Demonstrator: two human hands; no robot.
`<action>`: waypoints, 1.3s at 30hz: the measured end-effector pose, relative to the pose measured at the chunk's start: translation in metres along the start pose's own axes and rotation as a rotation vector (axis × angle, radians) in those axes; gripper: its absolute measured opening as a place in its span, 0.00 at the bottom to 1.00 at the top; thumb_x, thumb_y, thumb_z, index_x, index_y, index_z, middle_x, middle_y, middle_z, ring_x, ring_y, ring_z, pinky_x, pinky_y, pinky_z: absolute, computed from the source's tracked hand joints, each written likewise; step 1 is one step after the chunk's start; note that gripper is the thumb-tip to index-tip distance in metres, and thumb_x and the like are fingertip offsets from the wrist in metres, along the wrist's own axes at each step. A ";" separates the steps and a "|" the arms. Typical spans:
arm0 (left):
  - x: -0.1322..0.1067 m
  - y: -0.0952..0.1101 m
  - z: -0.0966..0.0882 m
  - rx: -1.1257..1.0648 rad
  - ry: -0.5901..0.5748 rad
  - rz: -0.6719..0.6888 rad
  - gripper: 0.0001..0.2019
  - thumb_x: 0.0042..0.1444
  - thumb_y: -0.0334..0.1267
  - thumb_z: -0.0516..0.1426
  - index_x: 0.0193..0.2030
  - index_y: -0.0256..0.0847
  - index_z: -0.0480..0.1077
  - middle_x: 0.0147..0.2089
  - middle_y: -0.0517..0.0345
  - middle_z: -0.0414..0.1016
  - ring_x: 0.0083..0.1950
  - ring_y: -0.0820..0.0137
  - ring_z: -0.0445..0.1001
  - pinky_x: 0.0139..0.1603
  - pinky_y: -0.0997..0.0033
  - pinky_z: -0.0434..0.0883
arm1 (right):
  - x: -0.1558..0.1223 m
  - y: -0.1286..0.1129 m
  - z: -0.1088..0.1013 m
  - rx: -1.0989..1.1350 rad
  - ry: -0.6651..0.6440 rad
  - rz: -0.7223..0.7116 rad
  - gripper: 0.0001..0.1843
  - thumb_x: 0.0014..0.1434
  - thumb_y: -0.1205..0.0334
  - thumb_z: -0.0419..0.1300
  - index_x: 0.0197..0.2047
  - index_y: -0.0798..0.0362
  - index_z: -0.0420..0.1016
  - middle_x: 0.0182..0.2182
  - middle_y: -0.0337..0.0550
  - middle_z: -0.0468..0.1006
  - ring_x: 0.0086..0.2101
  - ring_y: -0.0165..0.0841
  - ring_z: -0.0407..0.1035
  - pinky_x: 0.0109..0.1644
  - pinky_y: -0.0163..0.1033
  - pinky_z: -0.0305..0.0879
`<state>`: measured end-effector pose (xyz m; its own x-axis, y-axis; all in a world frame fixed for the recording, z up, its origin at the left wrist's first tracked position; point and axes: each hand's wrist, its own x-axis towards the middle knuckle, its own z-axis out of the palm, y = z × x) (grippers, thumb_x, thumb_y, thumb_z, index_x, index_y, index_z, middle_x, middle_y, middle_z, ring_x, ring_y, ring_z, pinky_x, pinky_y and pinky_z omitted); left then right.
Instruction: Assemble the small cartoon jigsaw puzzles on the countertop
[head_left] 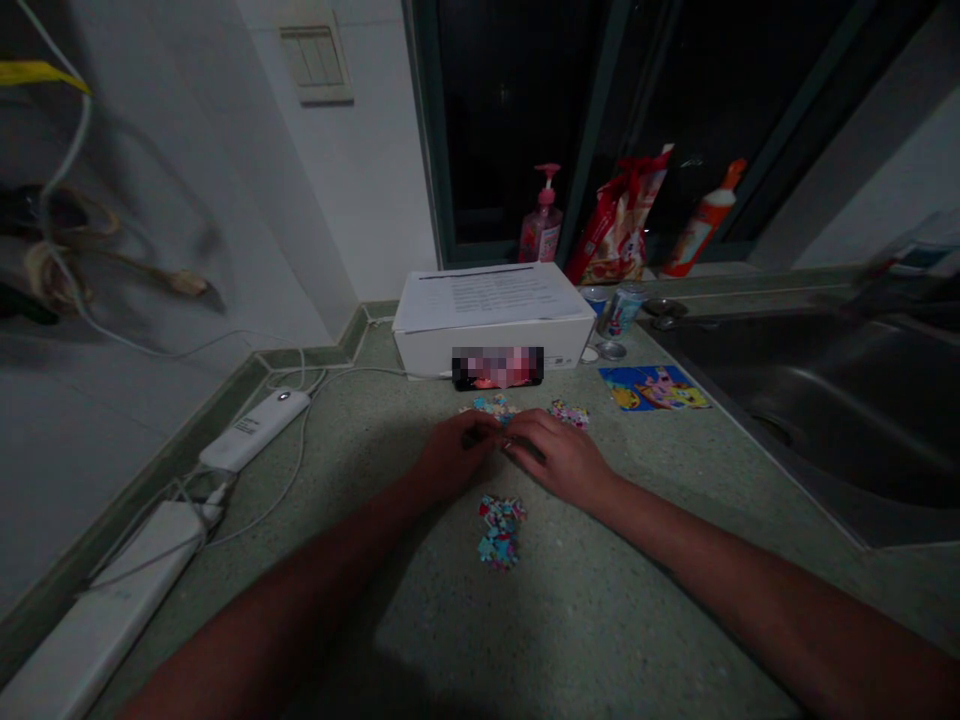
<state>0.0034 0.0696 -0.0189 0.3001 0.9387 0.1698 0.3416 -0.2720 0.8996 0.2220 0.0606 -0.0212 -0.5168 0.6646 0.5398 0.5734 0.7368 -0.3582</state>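
My left hand (456, 455) and my right hand (564, 458) meet over the counter, fingers bent and pinched close together. Between the right fingertips shows a tiny pale bit that looks like a jigsaw puzzle piece (508, 443). Whatever the left fingers pinch is hidden. Just behind the hands lie colourful puzzle pieces (491, 405), partly covered by them, with another small cluster of pieces (570, 412) behind the right hand. Nearer to me, below the hands, sits a heap of loose puzzle pieces (500, 532), mostly blue, red and white.
A phone (499, 368) leans against a white box (491, 310) topped with paper. Right of it lie a cartoon picture card (654, 388) and a can (621, 312), beside a sink (810, 400). Power strips (255, 430) and cables run along the left. Bottles and a red bag (619, 225) line the windowsill.
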 end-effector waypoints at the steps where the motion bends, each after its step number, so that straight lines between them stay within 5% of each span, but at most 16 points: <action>1: 0.000 0.000 0.000 0.001 0.004 0.003 0.07 0.59 0.36 0.64 0.45 0.42 0.79 0.41 0.56 0.85 0.43 0.65 0.83 0.48 0.64 0.79 | 0.000 0.000 0.000 0.004 0.001 0.004 0.09 0.73 0.59 0.58 0.51 0.50 0.77 0.46 0.50 0.82 0.48 0.41 0.79 0.51 0.48 0.79; 32: 0.001 -0.003 0.000 0.119 0.066 -0.004 0.09 0.59 0.32 0.63 0.46 0.43 0.81 0.43 0.56 0.86 0.44 0.64 0.83 0.52 0.62 0.78 | -0.001 -0.001 -0.003 0.162 0.128 0.129 0.06 0.68 0.57 0.64 0.46 0.49 0.77 0.42 0.47 0.81 0.43 0.40 0.78 0.48 0.47 0.76; 39: 0.006 -0.007 -0.002 0.125 0.160 -0.050 0.07 0.62 0.33 0.61 0.44 0.43 0.80 0.45 0.56 0.86 0.47 0.63 0.84 0.55 0.61 0.78 | -0.007 -0.029 -0.010 0.392 -0.170 -0.039 0.06 0.66 0.58 0.69 0.45 0.47 0.79 0.50 0.46 0.80 0.53 0.38 0.76 0.57 0.46 0.74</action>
<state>0.0012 0.0778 -0.0230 0.1385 0.9706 0.1970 0.4631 -0.2393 0.8534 0.2155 0.0332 -0.0068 -0.6498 0.6220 0.4369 0.2831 0.7315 -0.6203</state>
